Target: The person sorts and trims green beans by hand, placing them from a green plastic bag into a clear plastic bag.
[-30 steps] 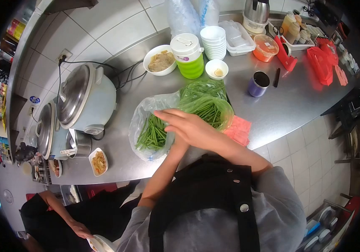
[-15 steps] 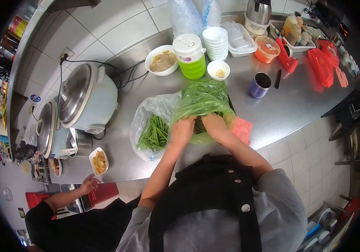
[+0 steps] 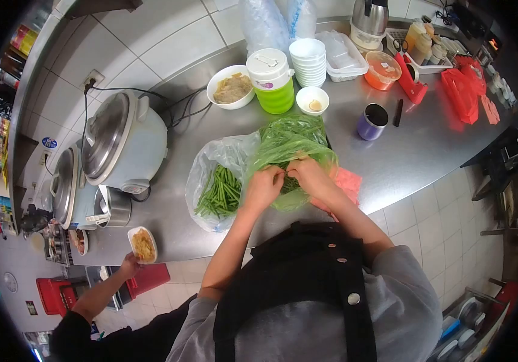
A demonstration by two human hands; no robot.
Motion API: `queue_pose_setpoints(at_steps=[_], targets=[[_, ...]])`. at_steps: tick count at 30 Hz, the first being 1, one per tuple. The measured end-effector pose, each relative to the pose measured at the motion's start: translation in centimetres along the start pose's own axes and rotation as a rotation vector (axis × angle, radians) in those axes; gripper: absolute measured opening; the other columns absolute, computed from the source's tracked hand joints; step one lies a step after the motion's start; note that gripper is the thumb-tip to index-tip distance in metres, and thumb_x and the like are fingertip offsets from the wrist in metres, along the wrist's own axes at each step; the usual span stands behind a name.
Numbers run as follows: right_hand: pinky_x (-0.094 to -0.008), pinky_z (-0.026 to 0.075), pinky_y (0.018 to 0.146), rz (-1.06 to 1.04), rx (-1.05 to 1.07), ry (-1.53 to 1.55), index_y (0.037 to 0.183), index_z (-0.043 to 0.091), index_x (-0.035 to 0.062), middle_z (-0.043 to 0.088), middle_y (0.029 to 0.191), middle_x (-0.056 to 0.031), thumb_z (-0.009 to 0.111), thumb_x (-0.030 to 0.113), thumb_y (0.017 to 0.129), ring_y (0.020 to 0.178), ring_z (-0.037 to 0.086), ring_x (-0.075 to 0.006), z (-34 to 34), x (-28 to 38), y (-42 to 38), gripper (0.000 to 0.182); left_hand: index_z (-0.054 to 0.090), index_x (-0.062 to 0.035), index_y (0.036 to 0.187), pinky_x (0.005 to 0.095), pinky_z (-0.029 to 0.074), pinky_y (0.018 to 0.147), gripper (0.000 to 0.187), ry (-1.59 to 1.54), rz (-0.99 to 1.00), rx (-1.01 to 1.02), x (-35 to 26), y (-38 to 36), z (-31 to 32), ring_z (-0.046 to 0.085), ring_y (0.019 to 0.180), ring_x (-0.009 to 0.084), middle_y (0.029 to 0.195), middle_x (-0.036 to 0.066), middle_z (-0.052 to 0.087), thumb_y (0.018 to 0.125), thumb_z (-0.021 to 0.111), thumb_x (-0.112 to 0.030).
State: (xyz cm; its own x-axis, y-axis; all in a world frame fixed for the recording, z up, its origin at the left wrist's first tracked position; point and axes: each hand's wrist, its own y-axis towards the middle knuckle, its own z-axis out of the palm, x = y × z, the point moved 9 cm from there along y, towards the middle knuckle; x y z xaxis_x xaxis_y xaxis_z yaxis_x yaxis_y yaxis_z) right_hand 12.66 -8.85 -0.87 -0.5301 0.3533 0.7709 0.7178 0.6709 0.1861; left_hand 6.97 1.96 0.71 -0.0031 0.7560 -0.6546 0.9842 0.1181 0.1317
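My left hand (image 3: 263, 188) and my right hand (image 3: 307, 174) meet over the mouth of a green plastic bag (image 3: 292, 136), fingertips pinched close together. Whatever is between the fingers is too small to make out. Dark green, thin vegetables show in the bag, below my hands. To the left, a clear plastic bag (image 3: 201, 166) lies open around a heap of cut green beans (image 3: 220, 193). A piece of pink-red material (image 3: 348, 184) sticks out beneath the green bag, beside my right wrist.
Behind the bags stand a green-and-white jug (image 3: 274, 90), a bowl of food (image 3: 233, 87), a small white bowl (image 3: 312, 101) and stacked bowls (image 3: 308, 63). A purple cup (image 3: 372, 122) is rightward. Rice cookers (image 3: 129, 142) stand left. A co-worker's hand (image 3: 130, 265) grips a food dish (image 3: 143, 245).
My fingertips have come up out of the green bag's opening and drawn together. At the left, the co-worker's hand has taken hold of the food dish, which has shifted toward the counter's edge.
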Motion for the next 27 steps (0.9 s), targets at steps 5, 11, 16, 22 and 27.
queue_pose_setpoints(at_steps=[5,11,16,22,27], targets=[[-0.0437,0.050,0.077,-0.007,-0.061,-0.053,0.087,0.072,0.0024,0.065,0.094,-0.0212,0.065,0.010,0.084,0.089,0.063,-0.0406,-1.2,1.4,0.2,0.011,0.068,0.0026,0.093,0.0301,0.048,0.061,0.015,-0.229,-0.210,-0.064,0.9,-0.7,-0.6,0.062,0.065,0.0153,0.074,0.011,0.068,0.085,0.065,-0.009],[-0.0332,0.051,0.064,0.261,0.043,0.389,0.089,0.071,0.0019,0.069,0.085,-0.0116,0.067,0.012,0.088,0.070,0.065,-0.0214,-1.4,-0.2,0.5,0.011,0.070,0.0003,0.096,0.0240,0.044,0.063,0.020,-0.847,-0.415,-0.038,4.6,-1.2,1.7,0.059,0.069,0.0075,0.082,0.002,0.069,0.093,0.059,-0.017],[-0.0234,0.052,0.067,0.250,0.003,0.777,0.101,0.067,-0.0039,0.069,0.090,-0.0050,0.062,0.013,0.096,0.075,0.062,-0.0085,-2.3,1.1,1.1,0.018,0.067,-0.0015,0.107,0.0227,0.042,0.064,0.023,-0.783,-0.292,0.107,1.9,-1.0,2.0,0.057,0.070,0.0070,0.089,0.002,0.069,0.098,0.056,-0.019],[-0.0245,0.054,0.069,0.257,-0.200,0.705,0.104,0.064,-0.0036,0.070,0.095,-0.0075,0.060,0.012,0.097,0.076,0.064,-0.0105,-4.0,0.1,1.0,0.018,0.065,-0.0017,0.111,0.0232,0.044,0.067,0.023,-0.834,-0.249,0.193,0.6,-1.0,2.9,0.057,0.069,0.0075,0.096,0.003,0.071,0.100,0.054,-0.018],[-0.0252,0.054,0.068,0.250,-0.236,0.616,0.105,0.065,-0.0045,0.071,0.094,-0.0082,0.062,0.011,0.096,0.075,0.064,-0.0104,-4.4,0.2,0.6,0.018,0.067,-0.0002,0.109,0.0227,0.044,0.065,0.022,-0.738,-0.242,0.157,1.2,-0.7,3.1,0.057,0.068,0.0072,0.091,0.003,0.071,0.099,0.055,-0.016]])
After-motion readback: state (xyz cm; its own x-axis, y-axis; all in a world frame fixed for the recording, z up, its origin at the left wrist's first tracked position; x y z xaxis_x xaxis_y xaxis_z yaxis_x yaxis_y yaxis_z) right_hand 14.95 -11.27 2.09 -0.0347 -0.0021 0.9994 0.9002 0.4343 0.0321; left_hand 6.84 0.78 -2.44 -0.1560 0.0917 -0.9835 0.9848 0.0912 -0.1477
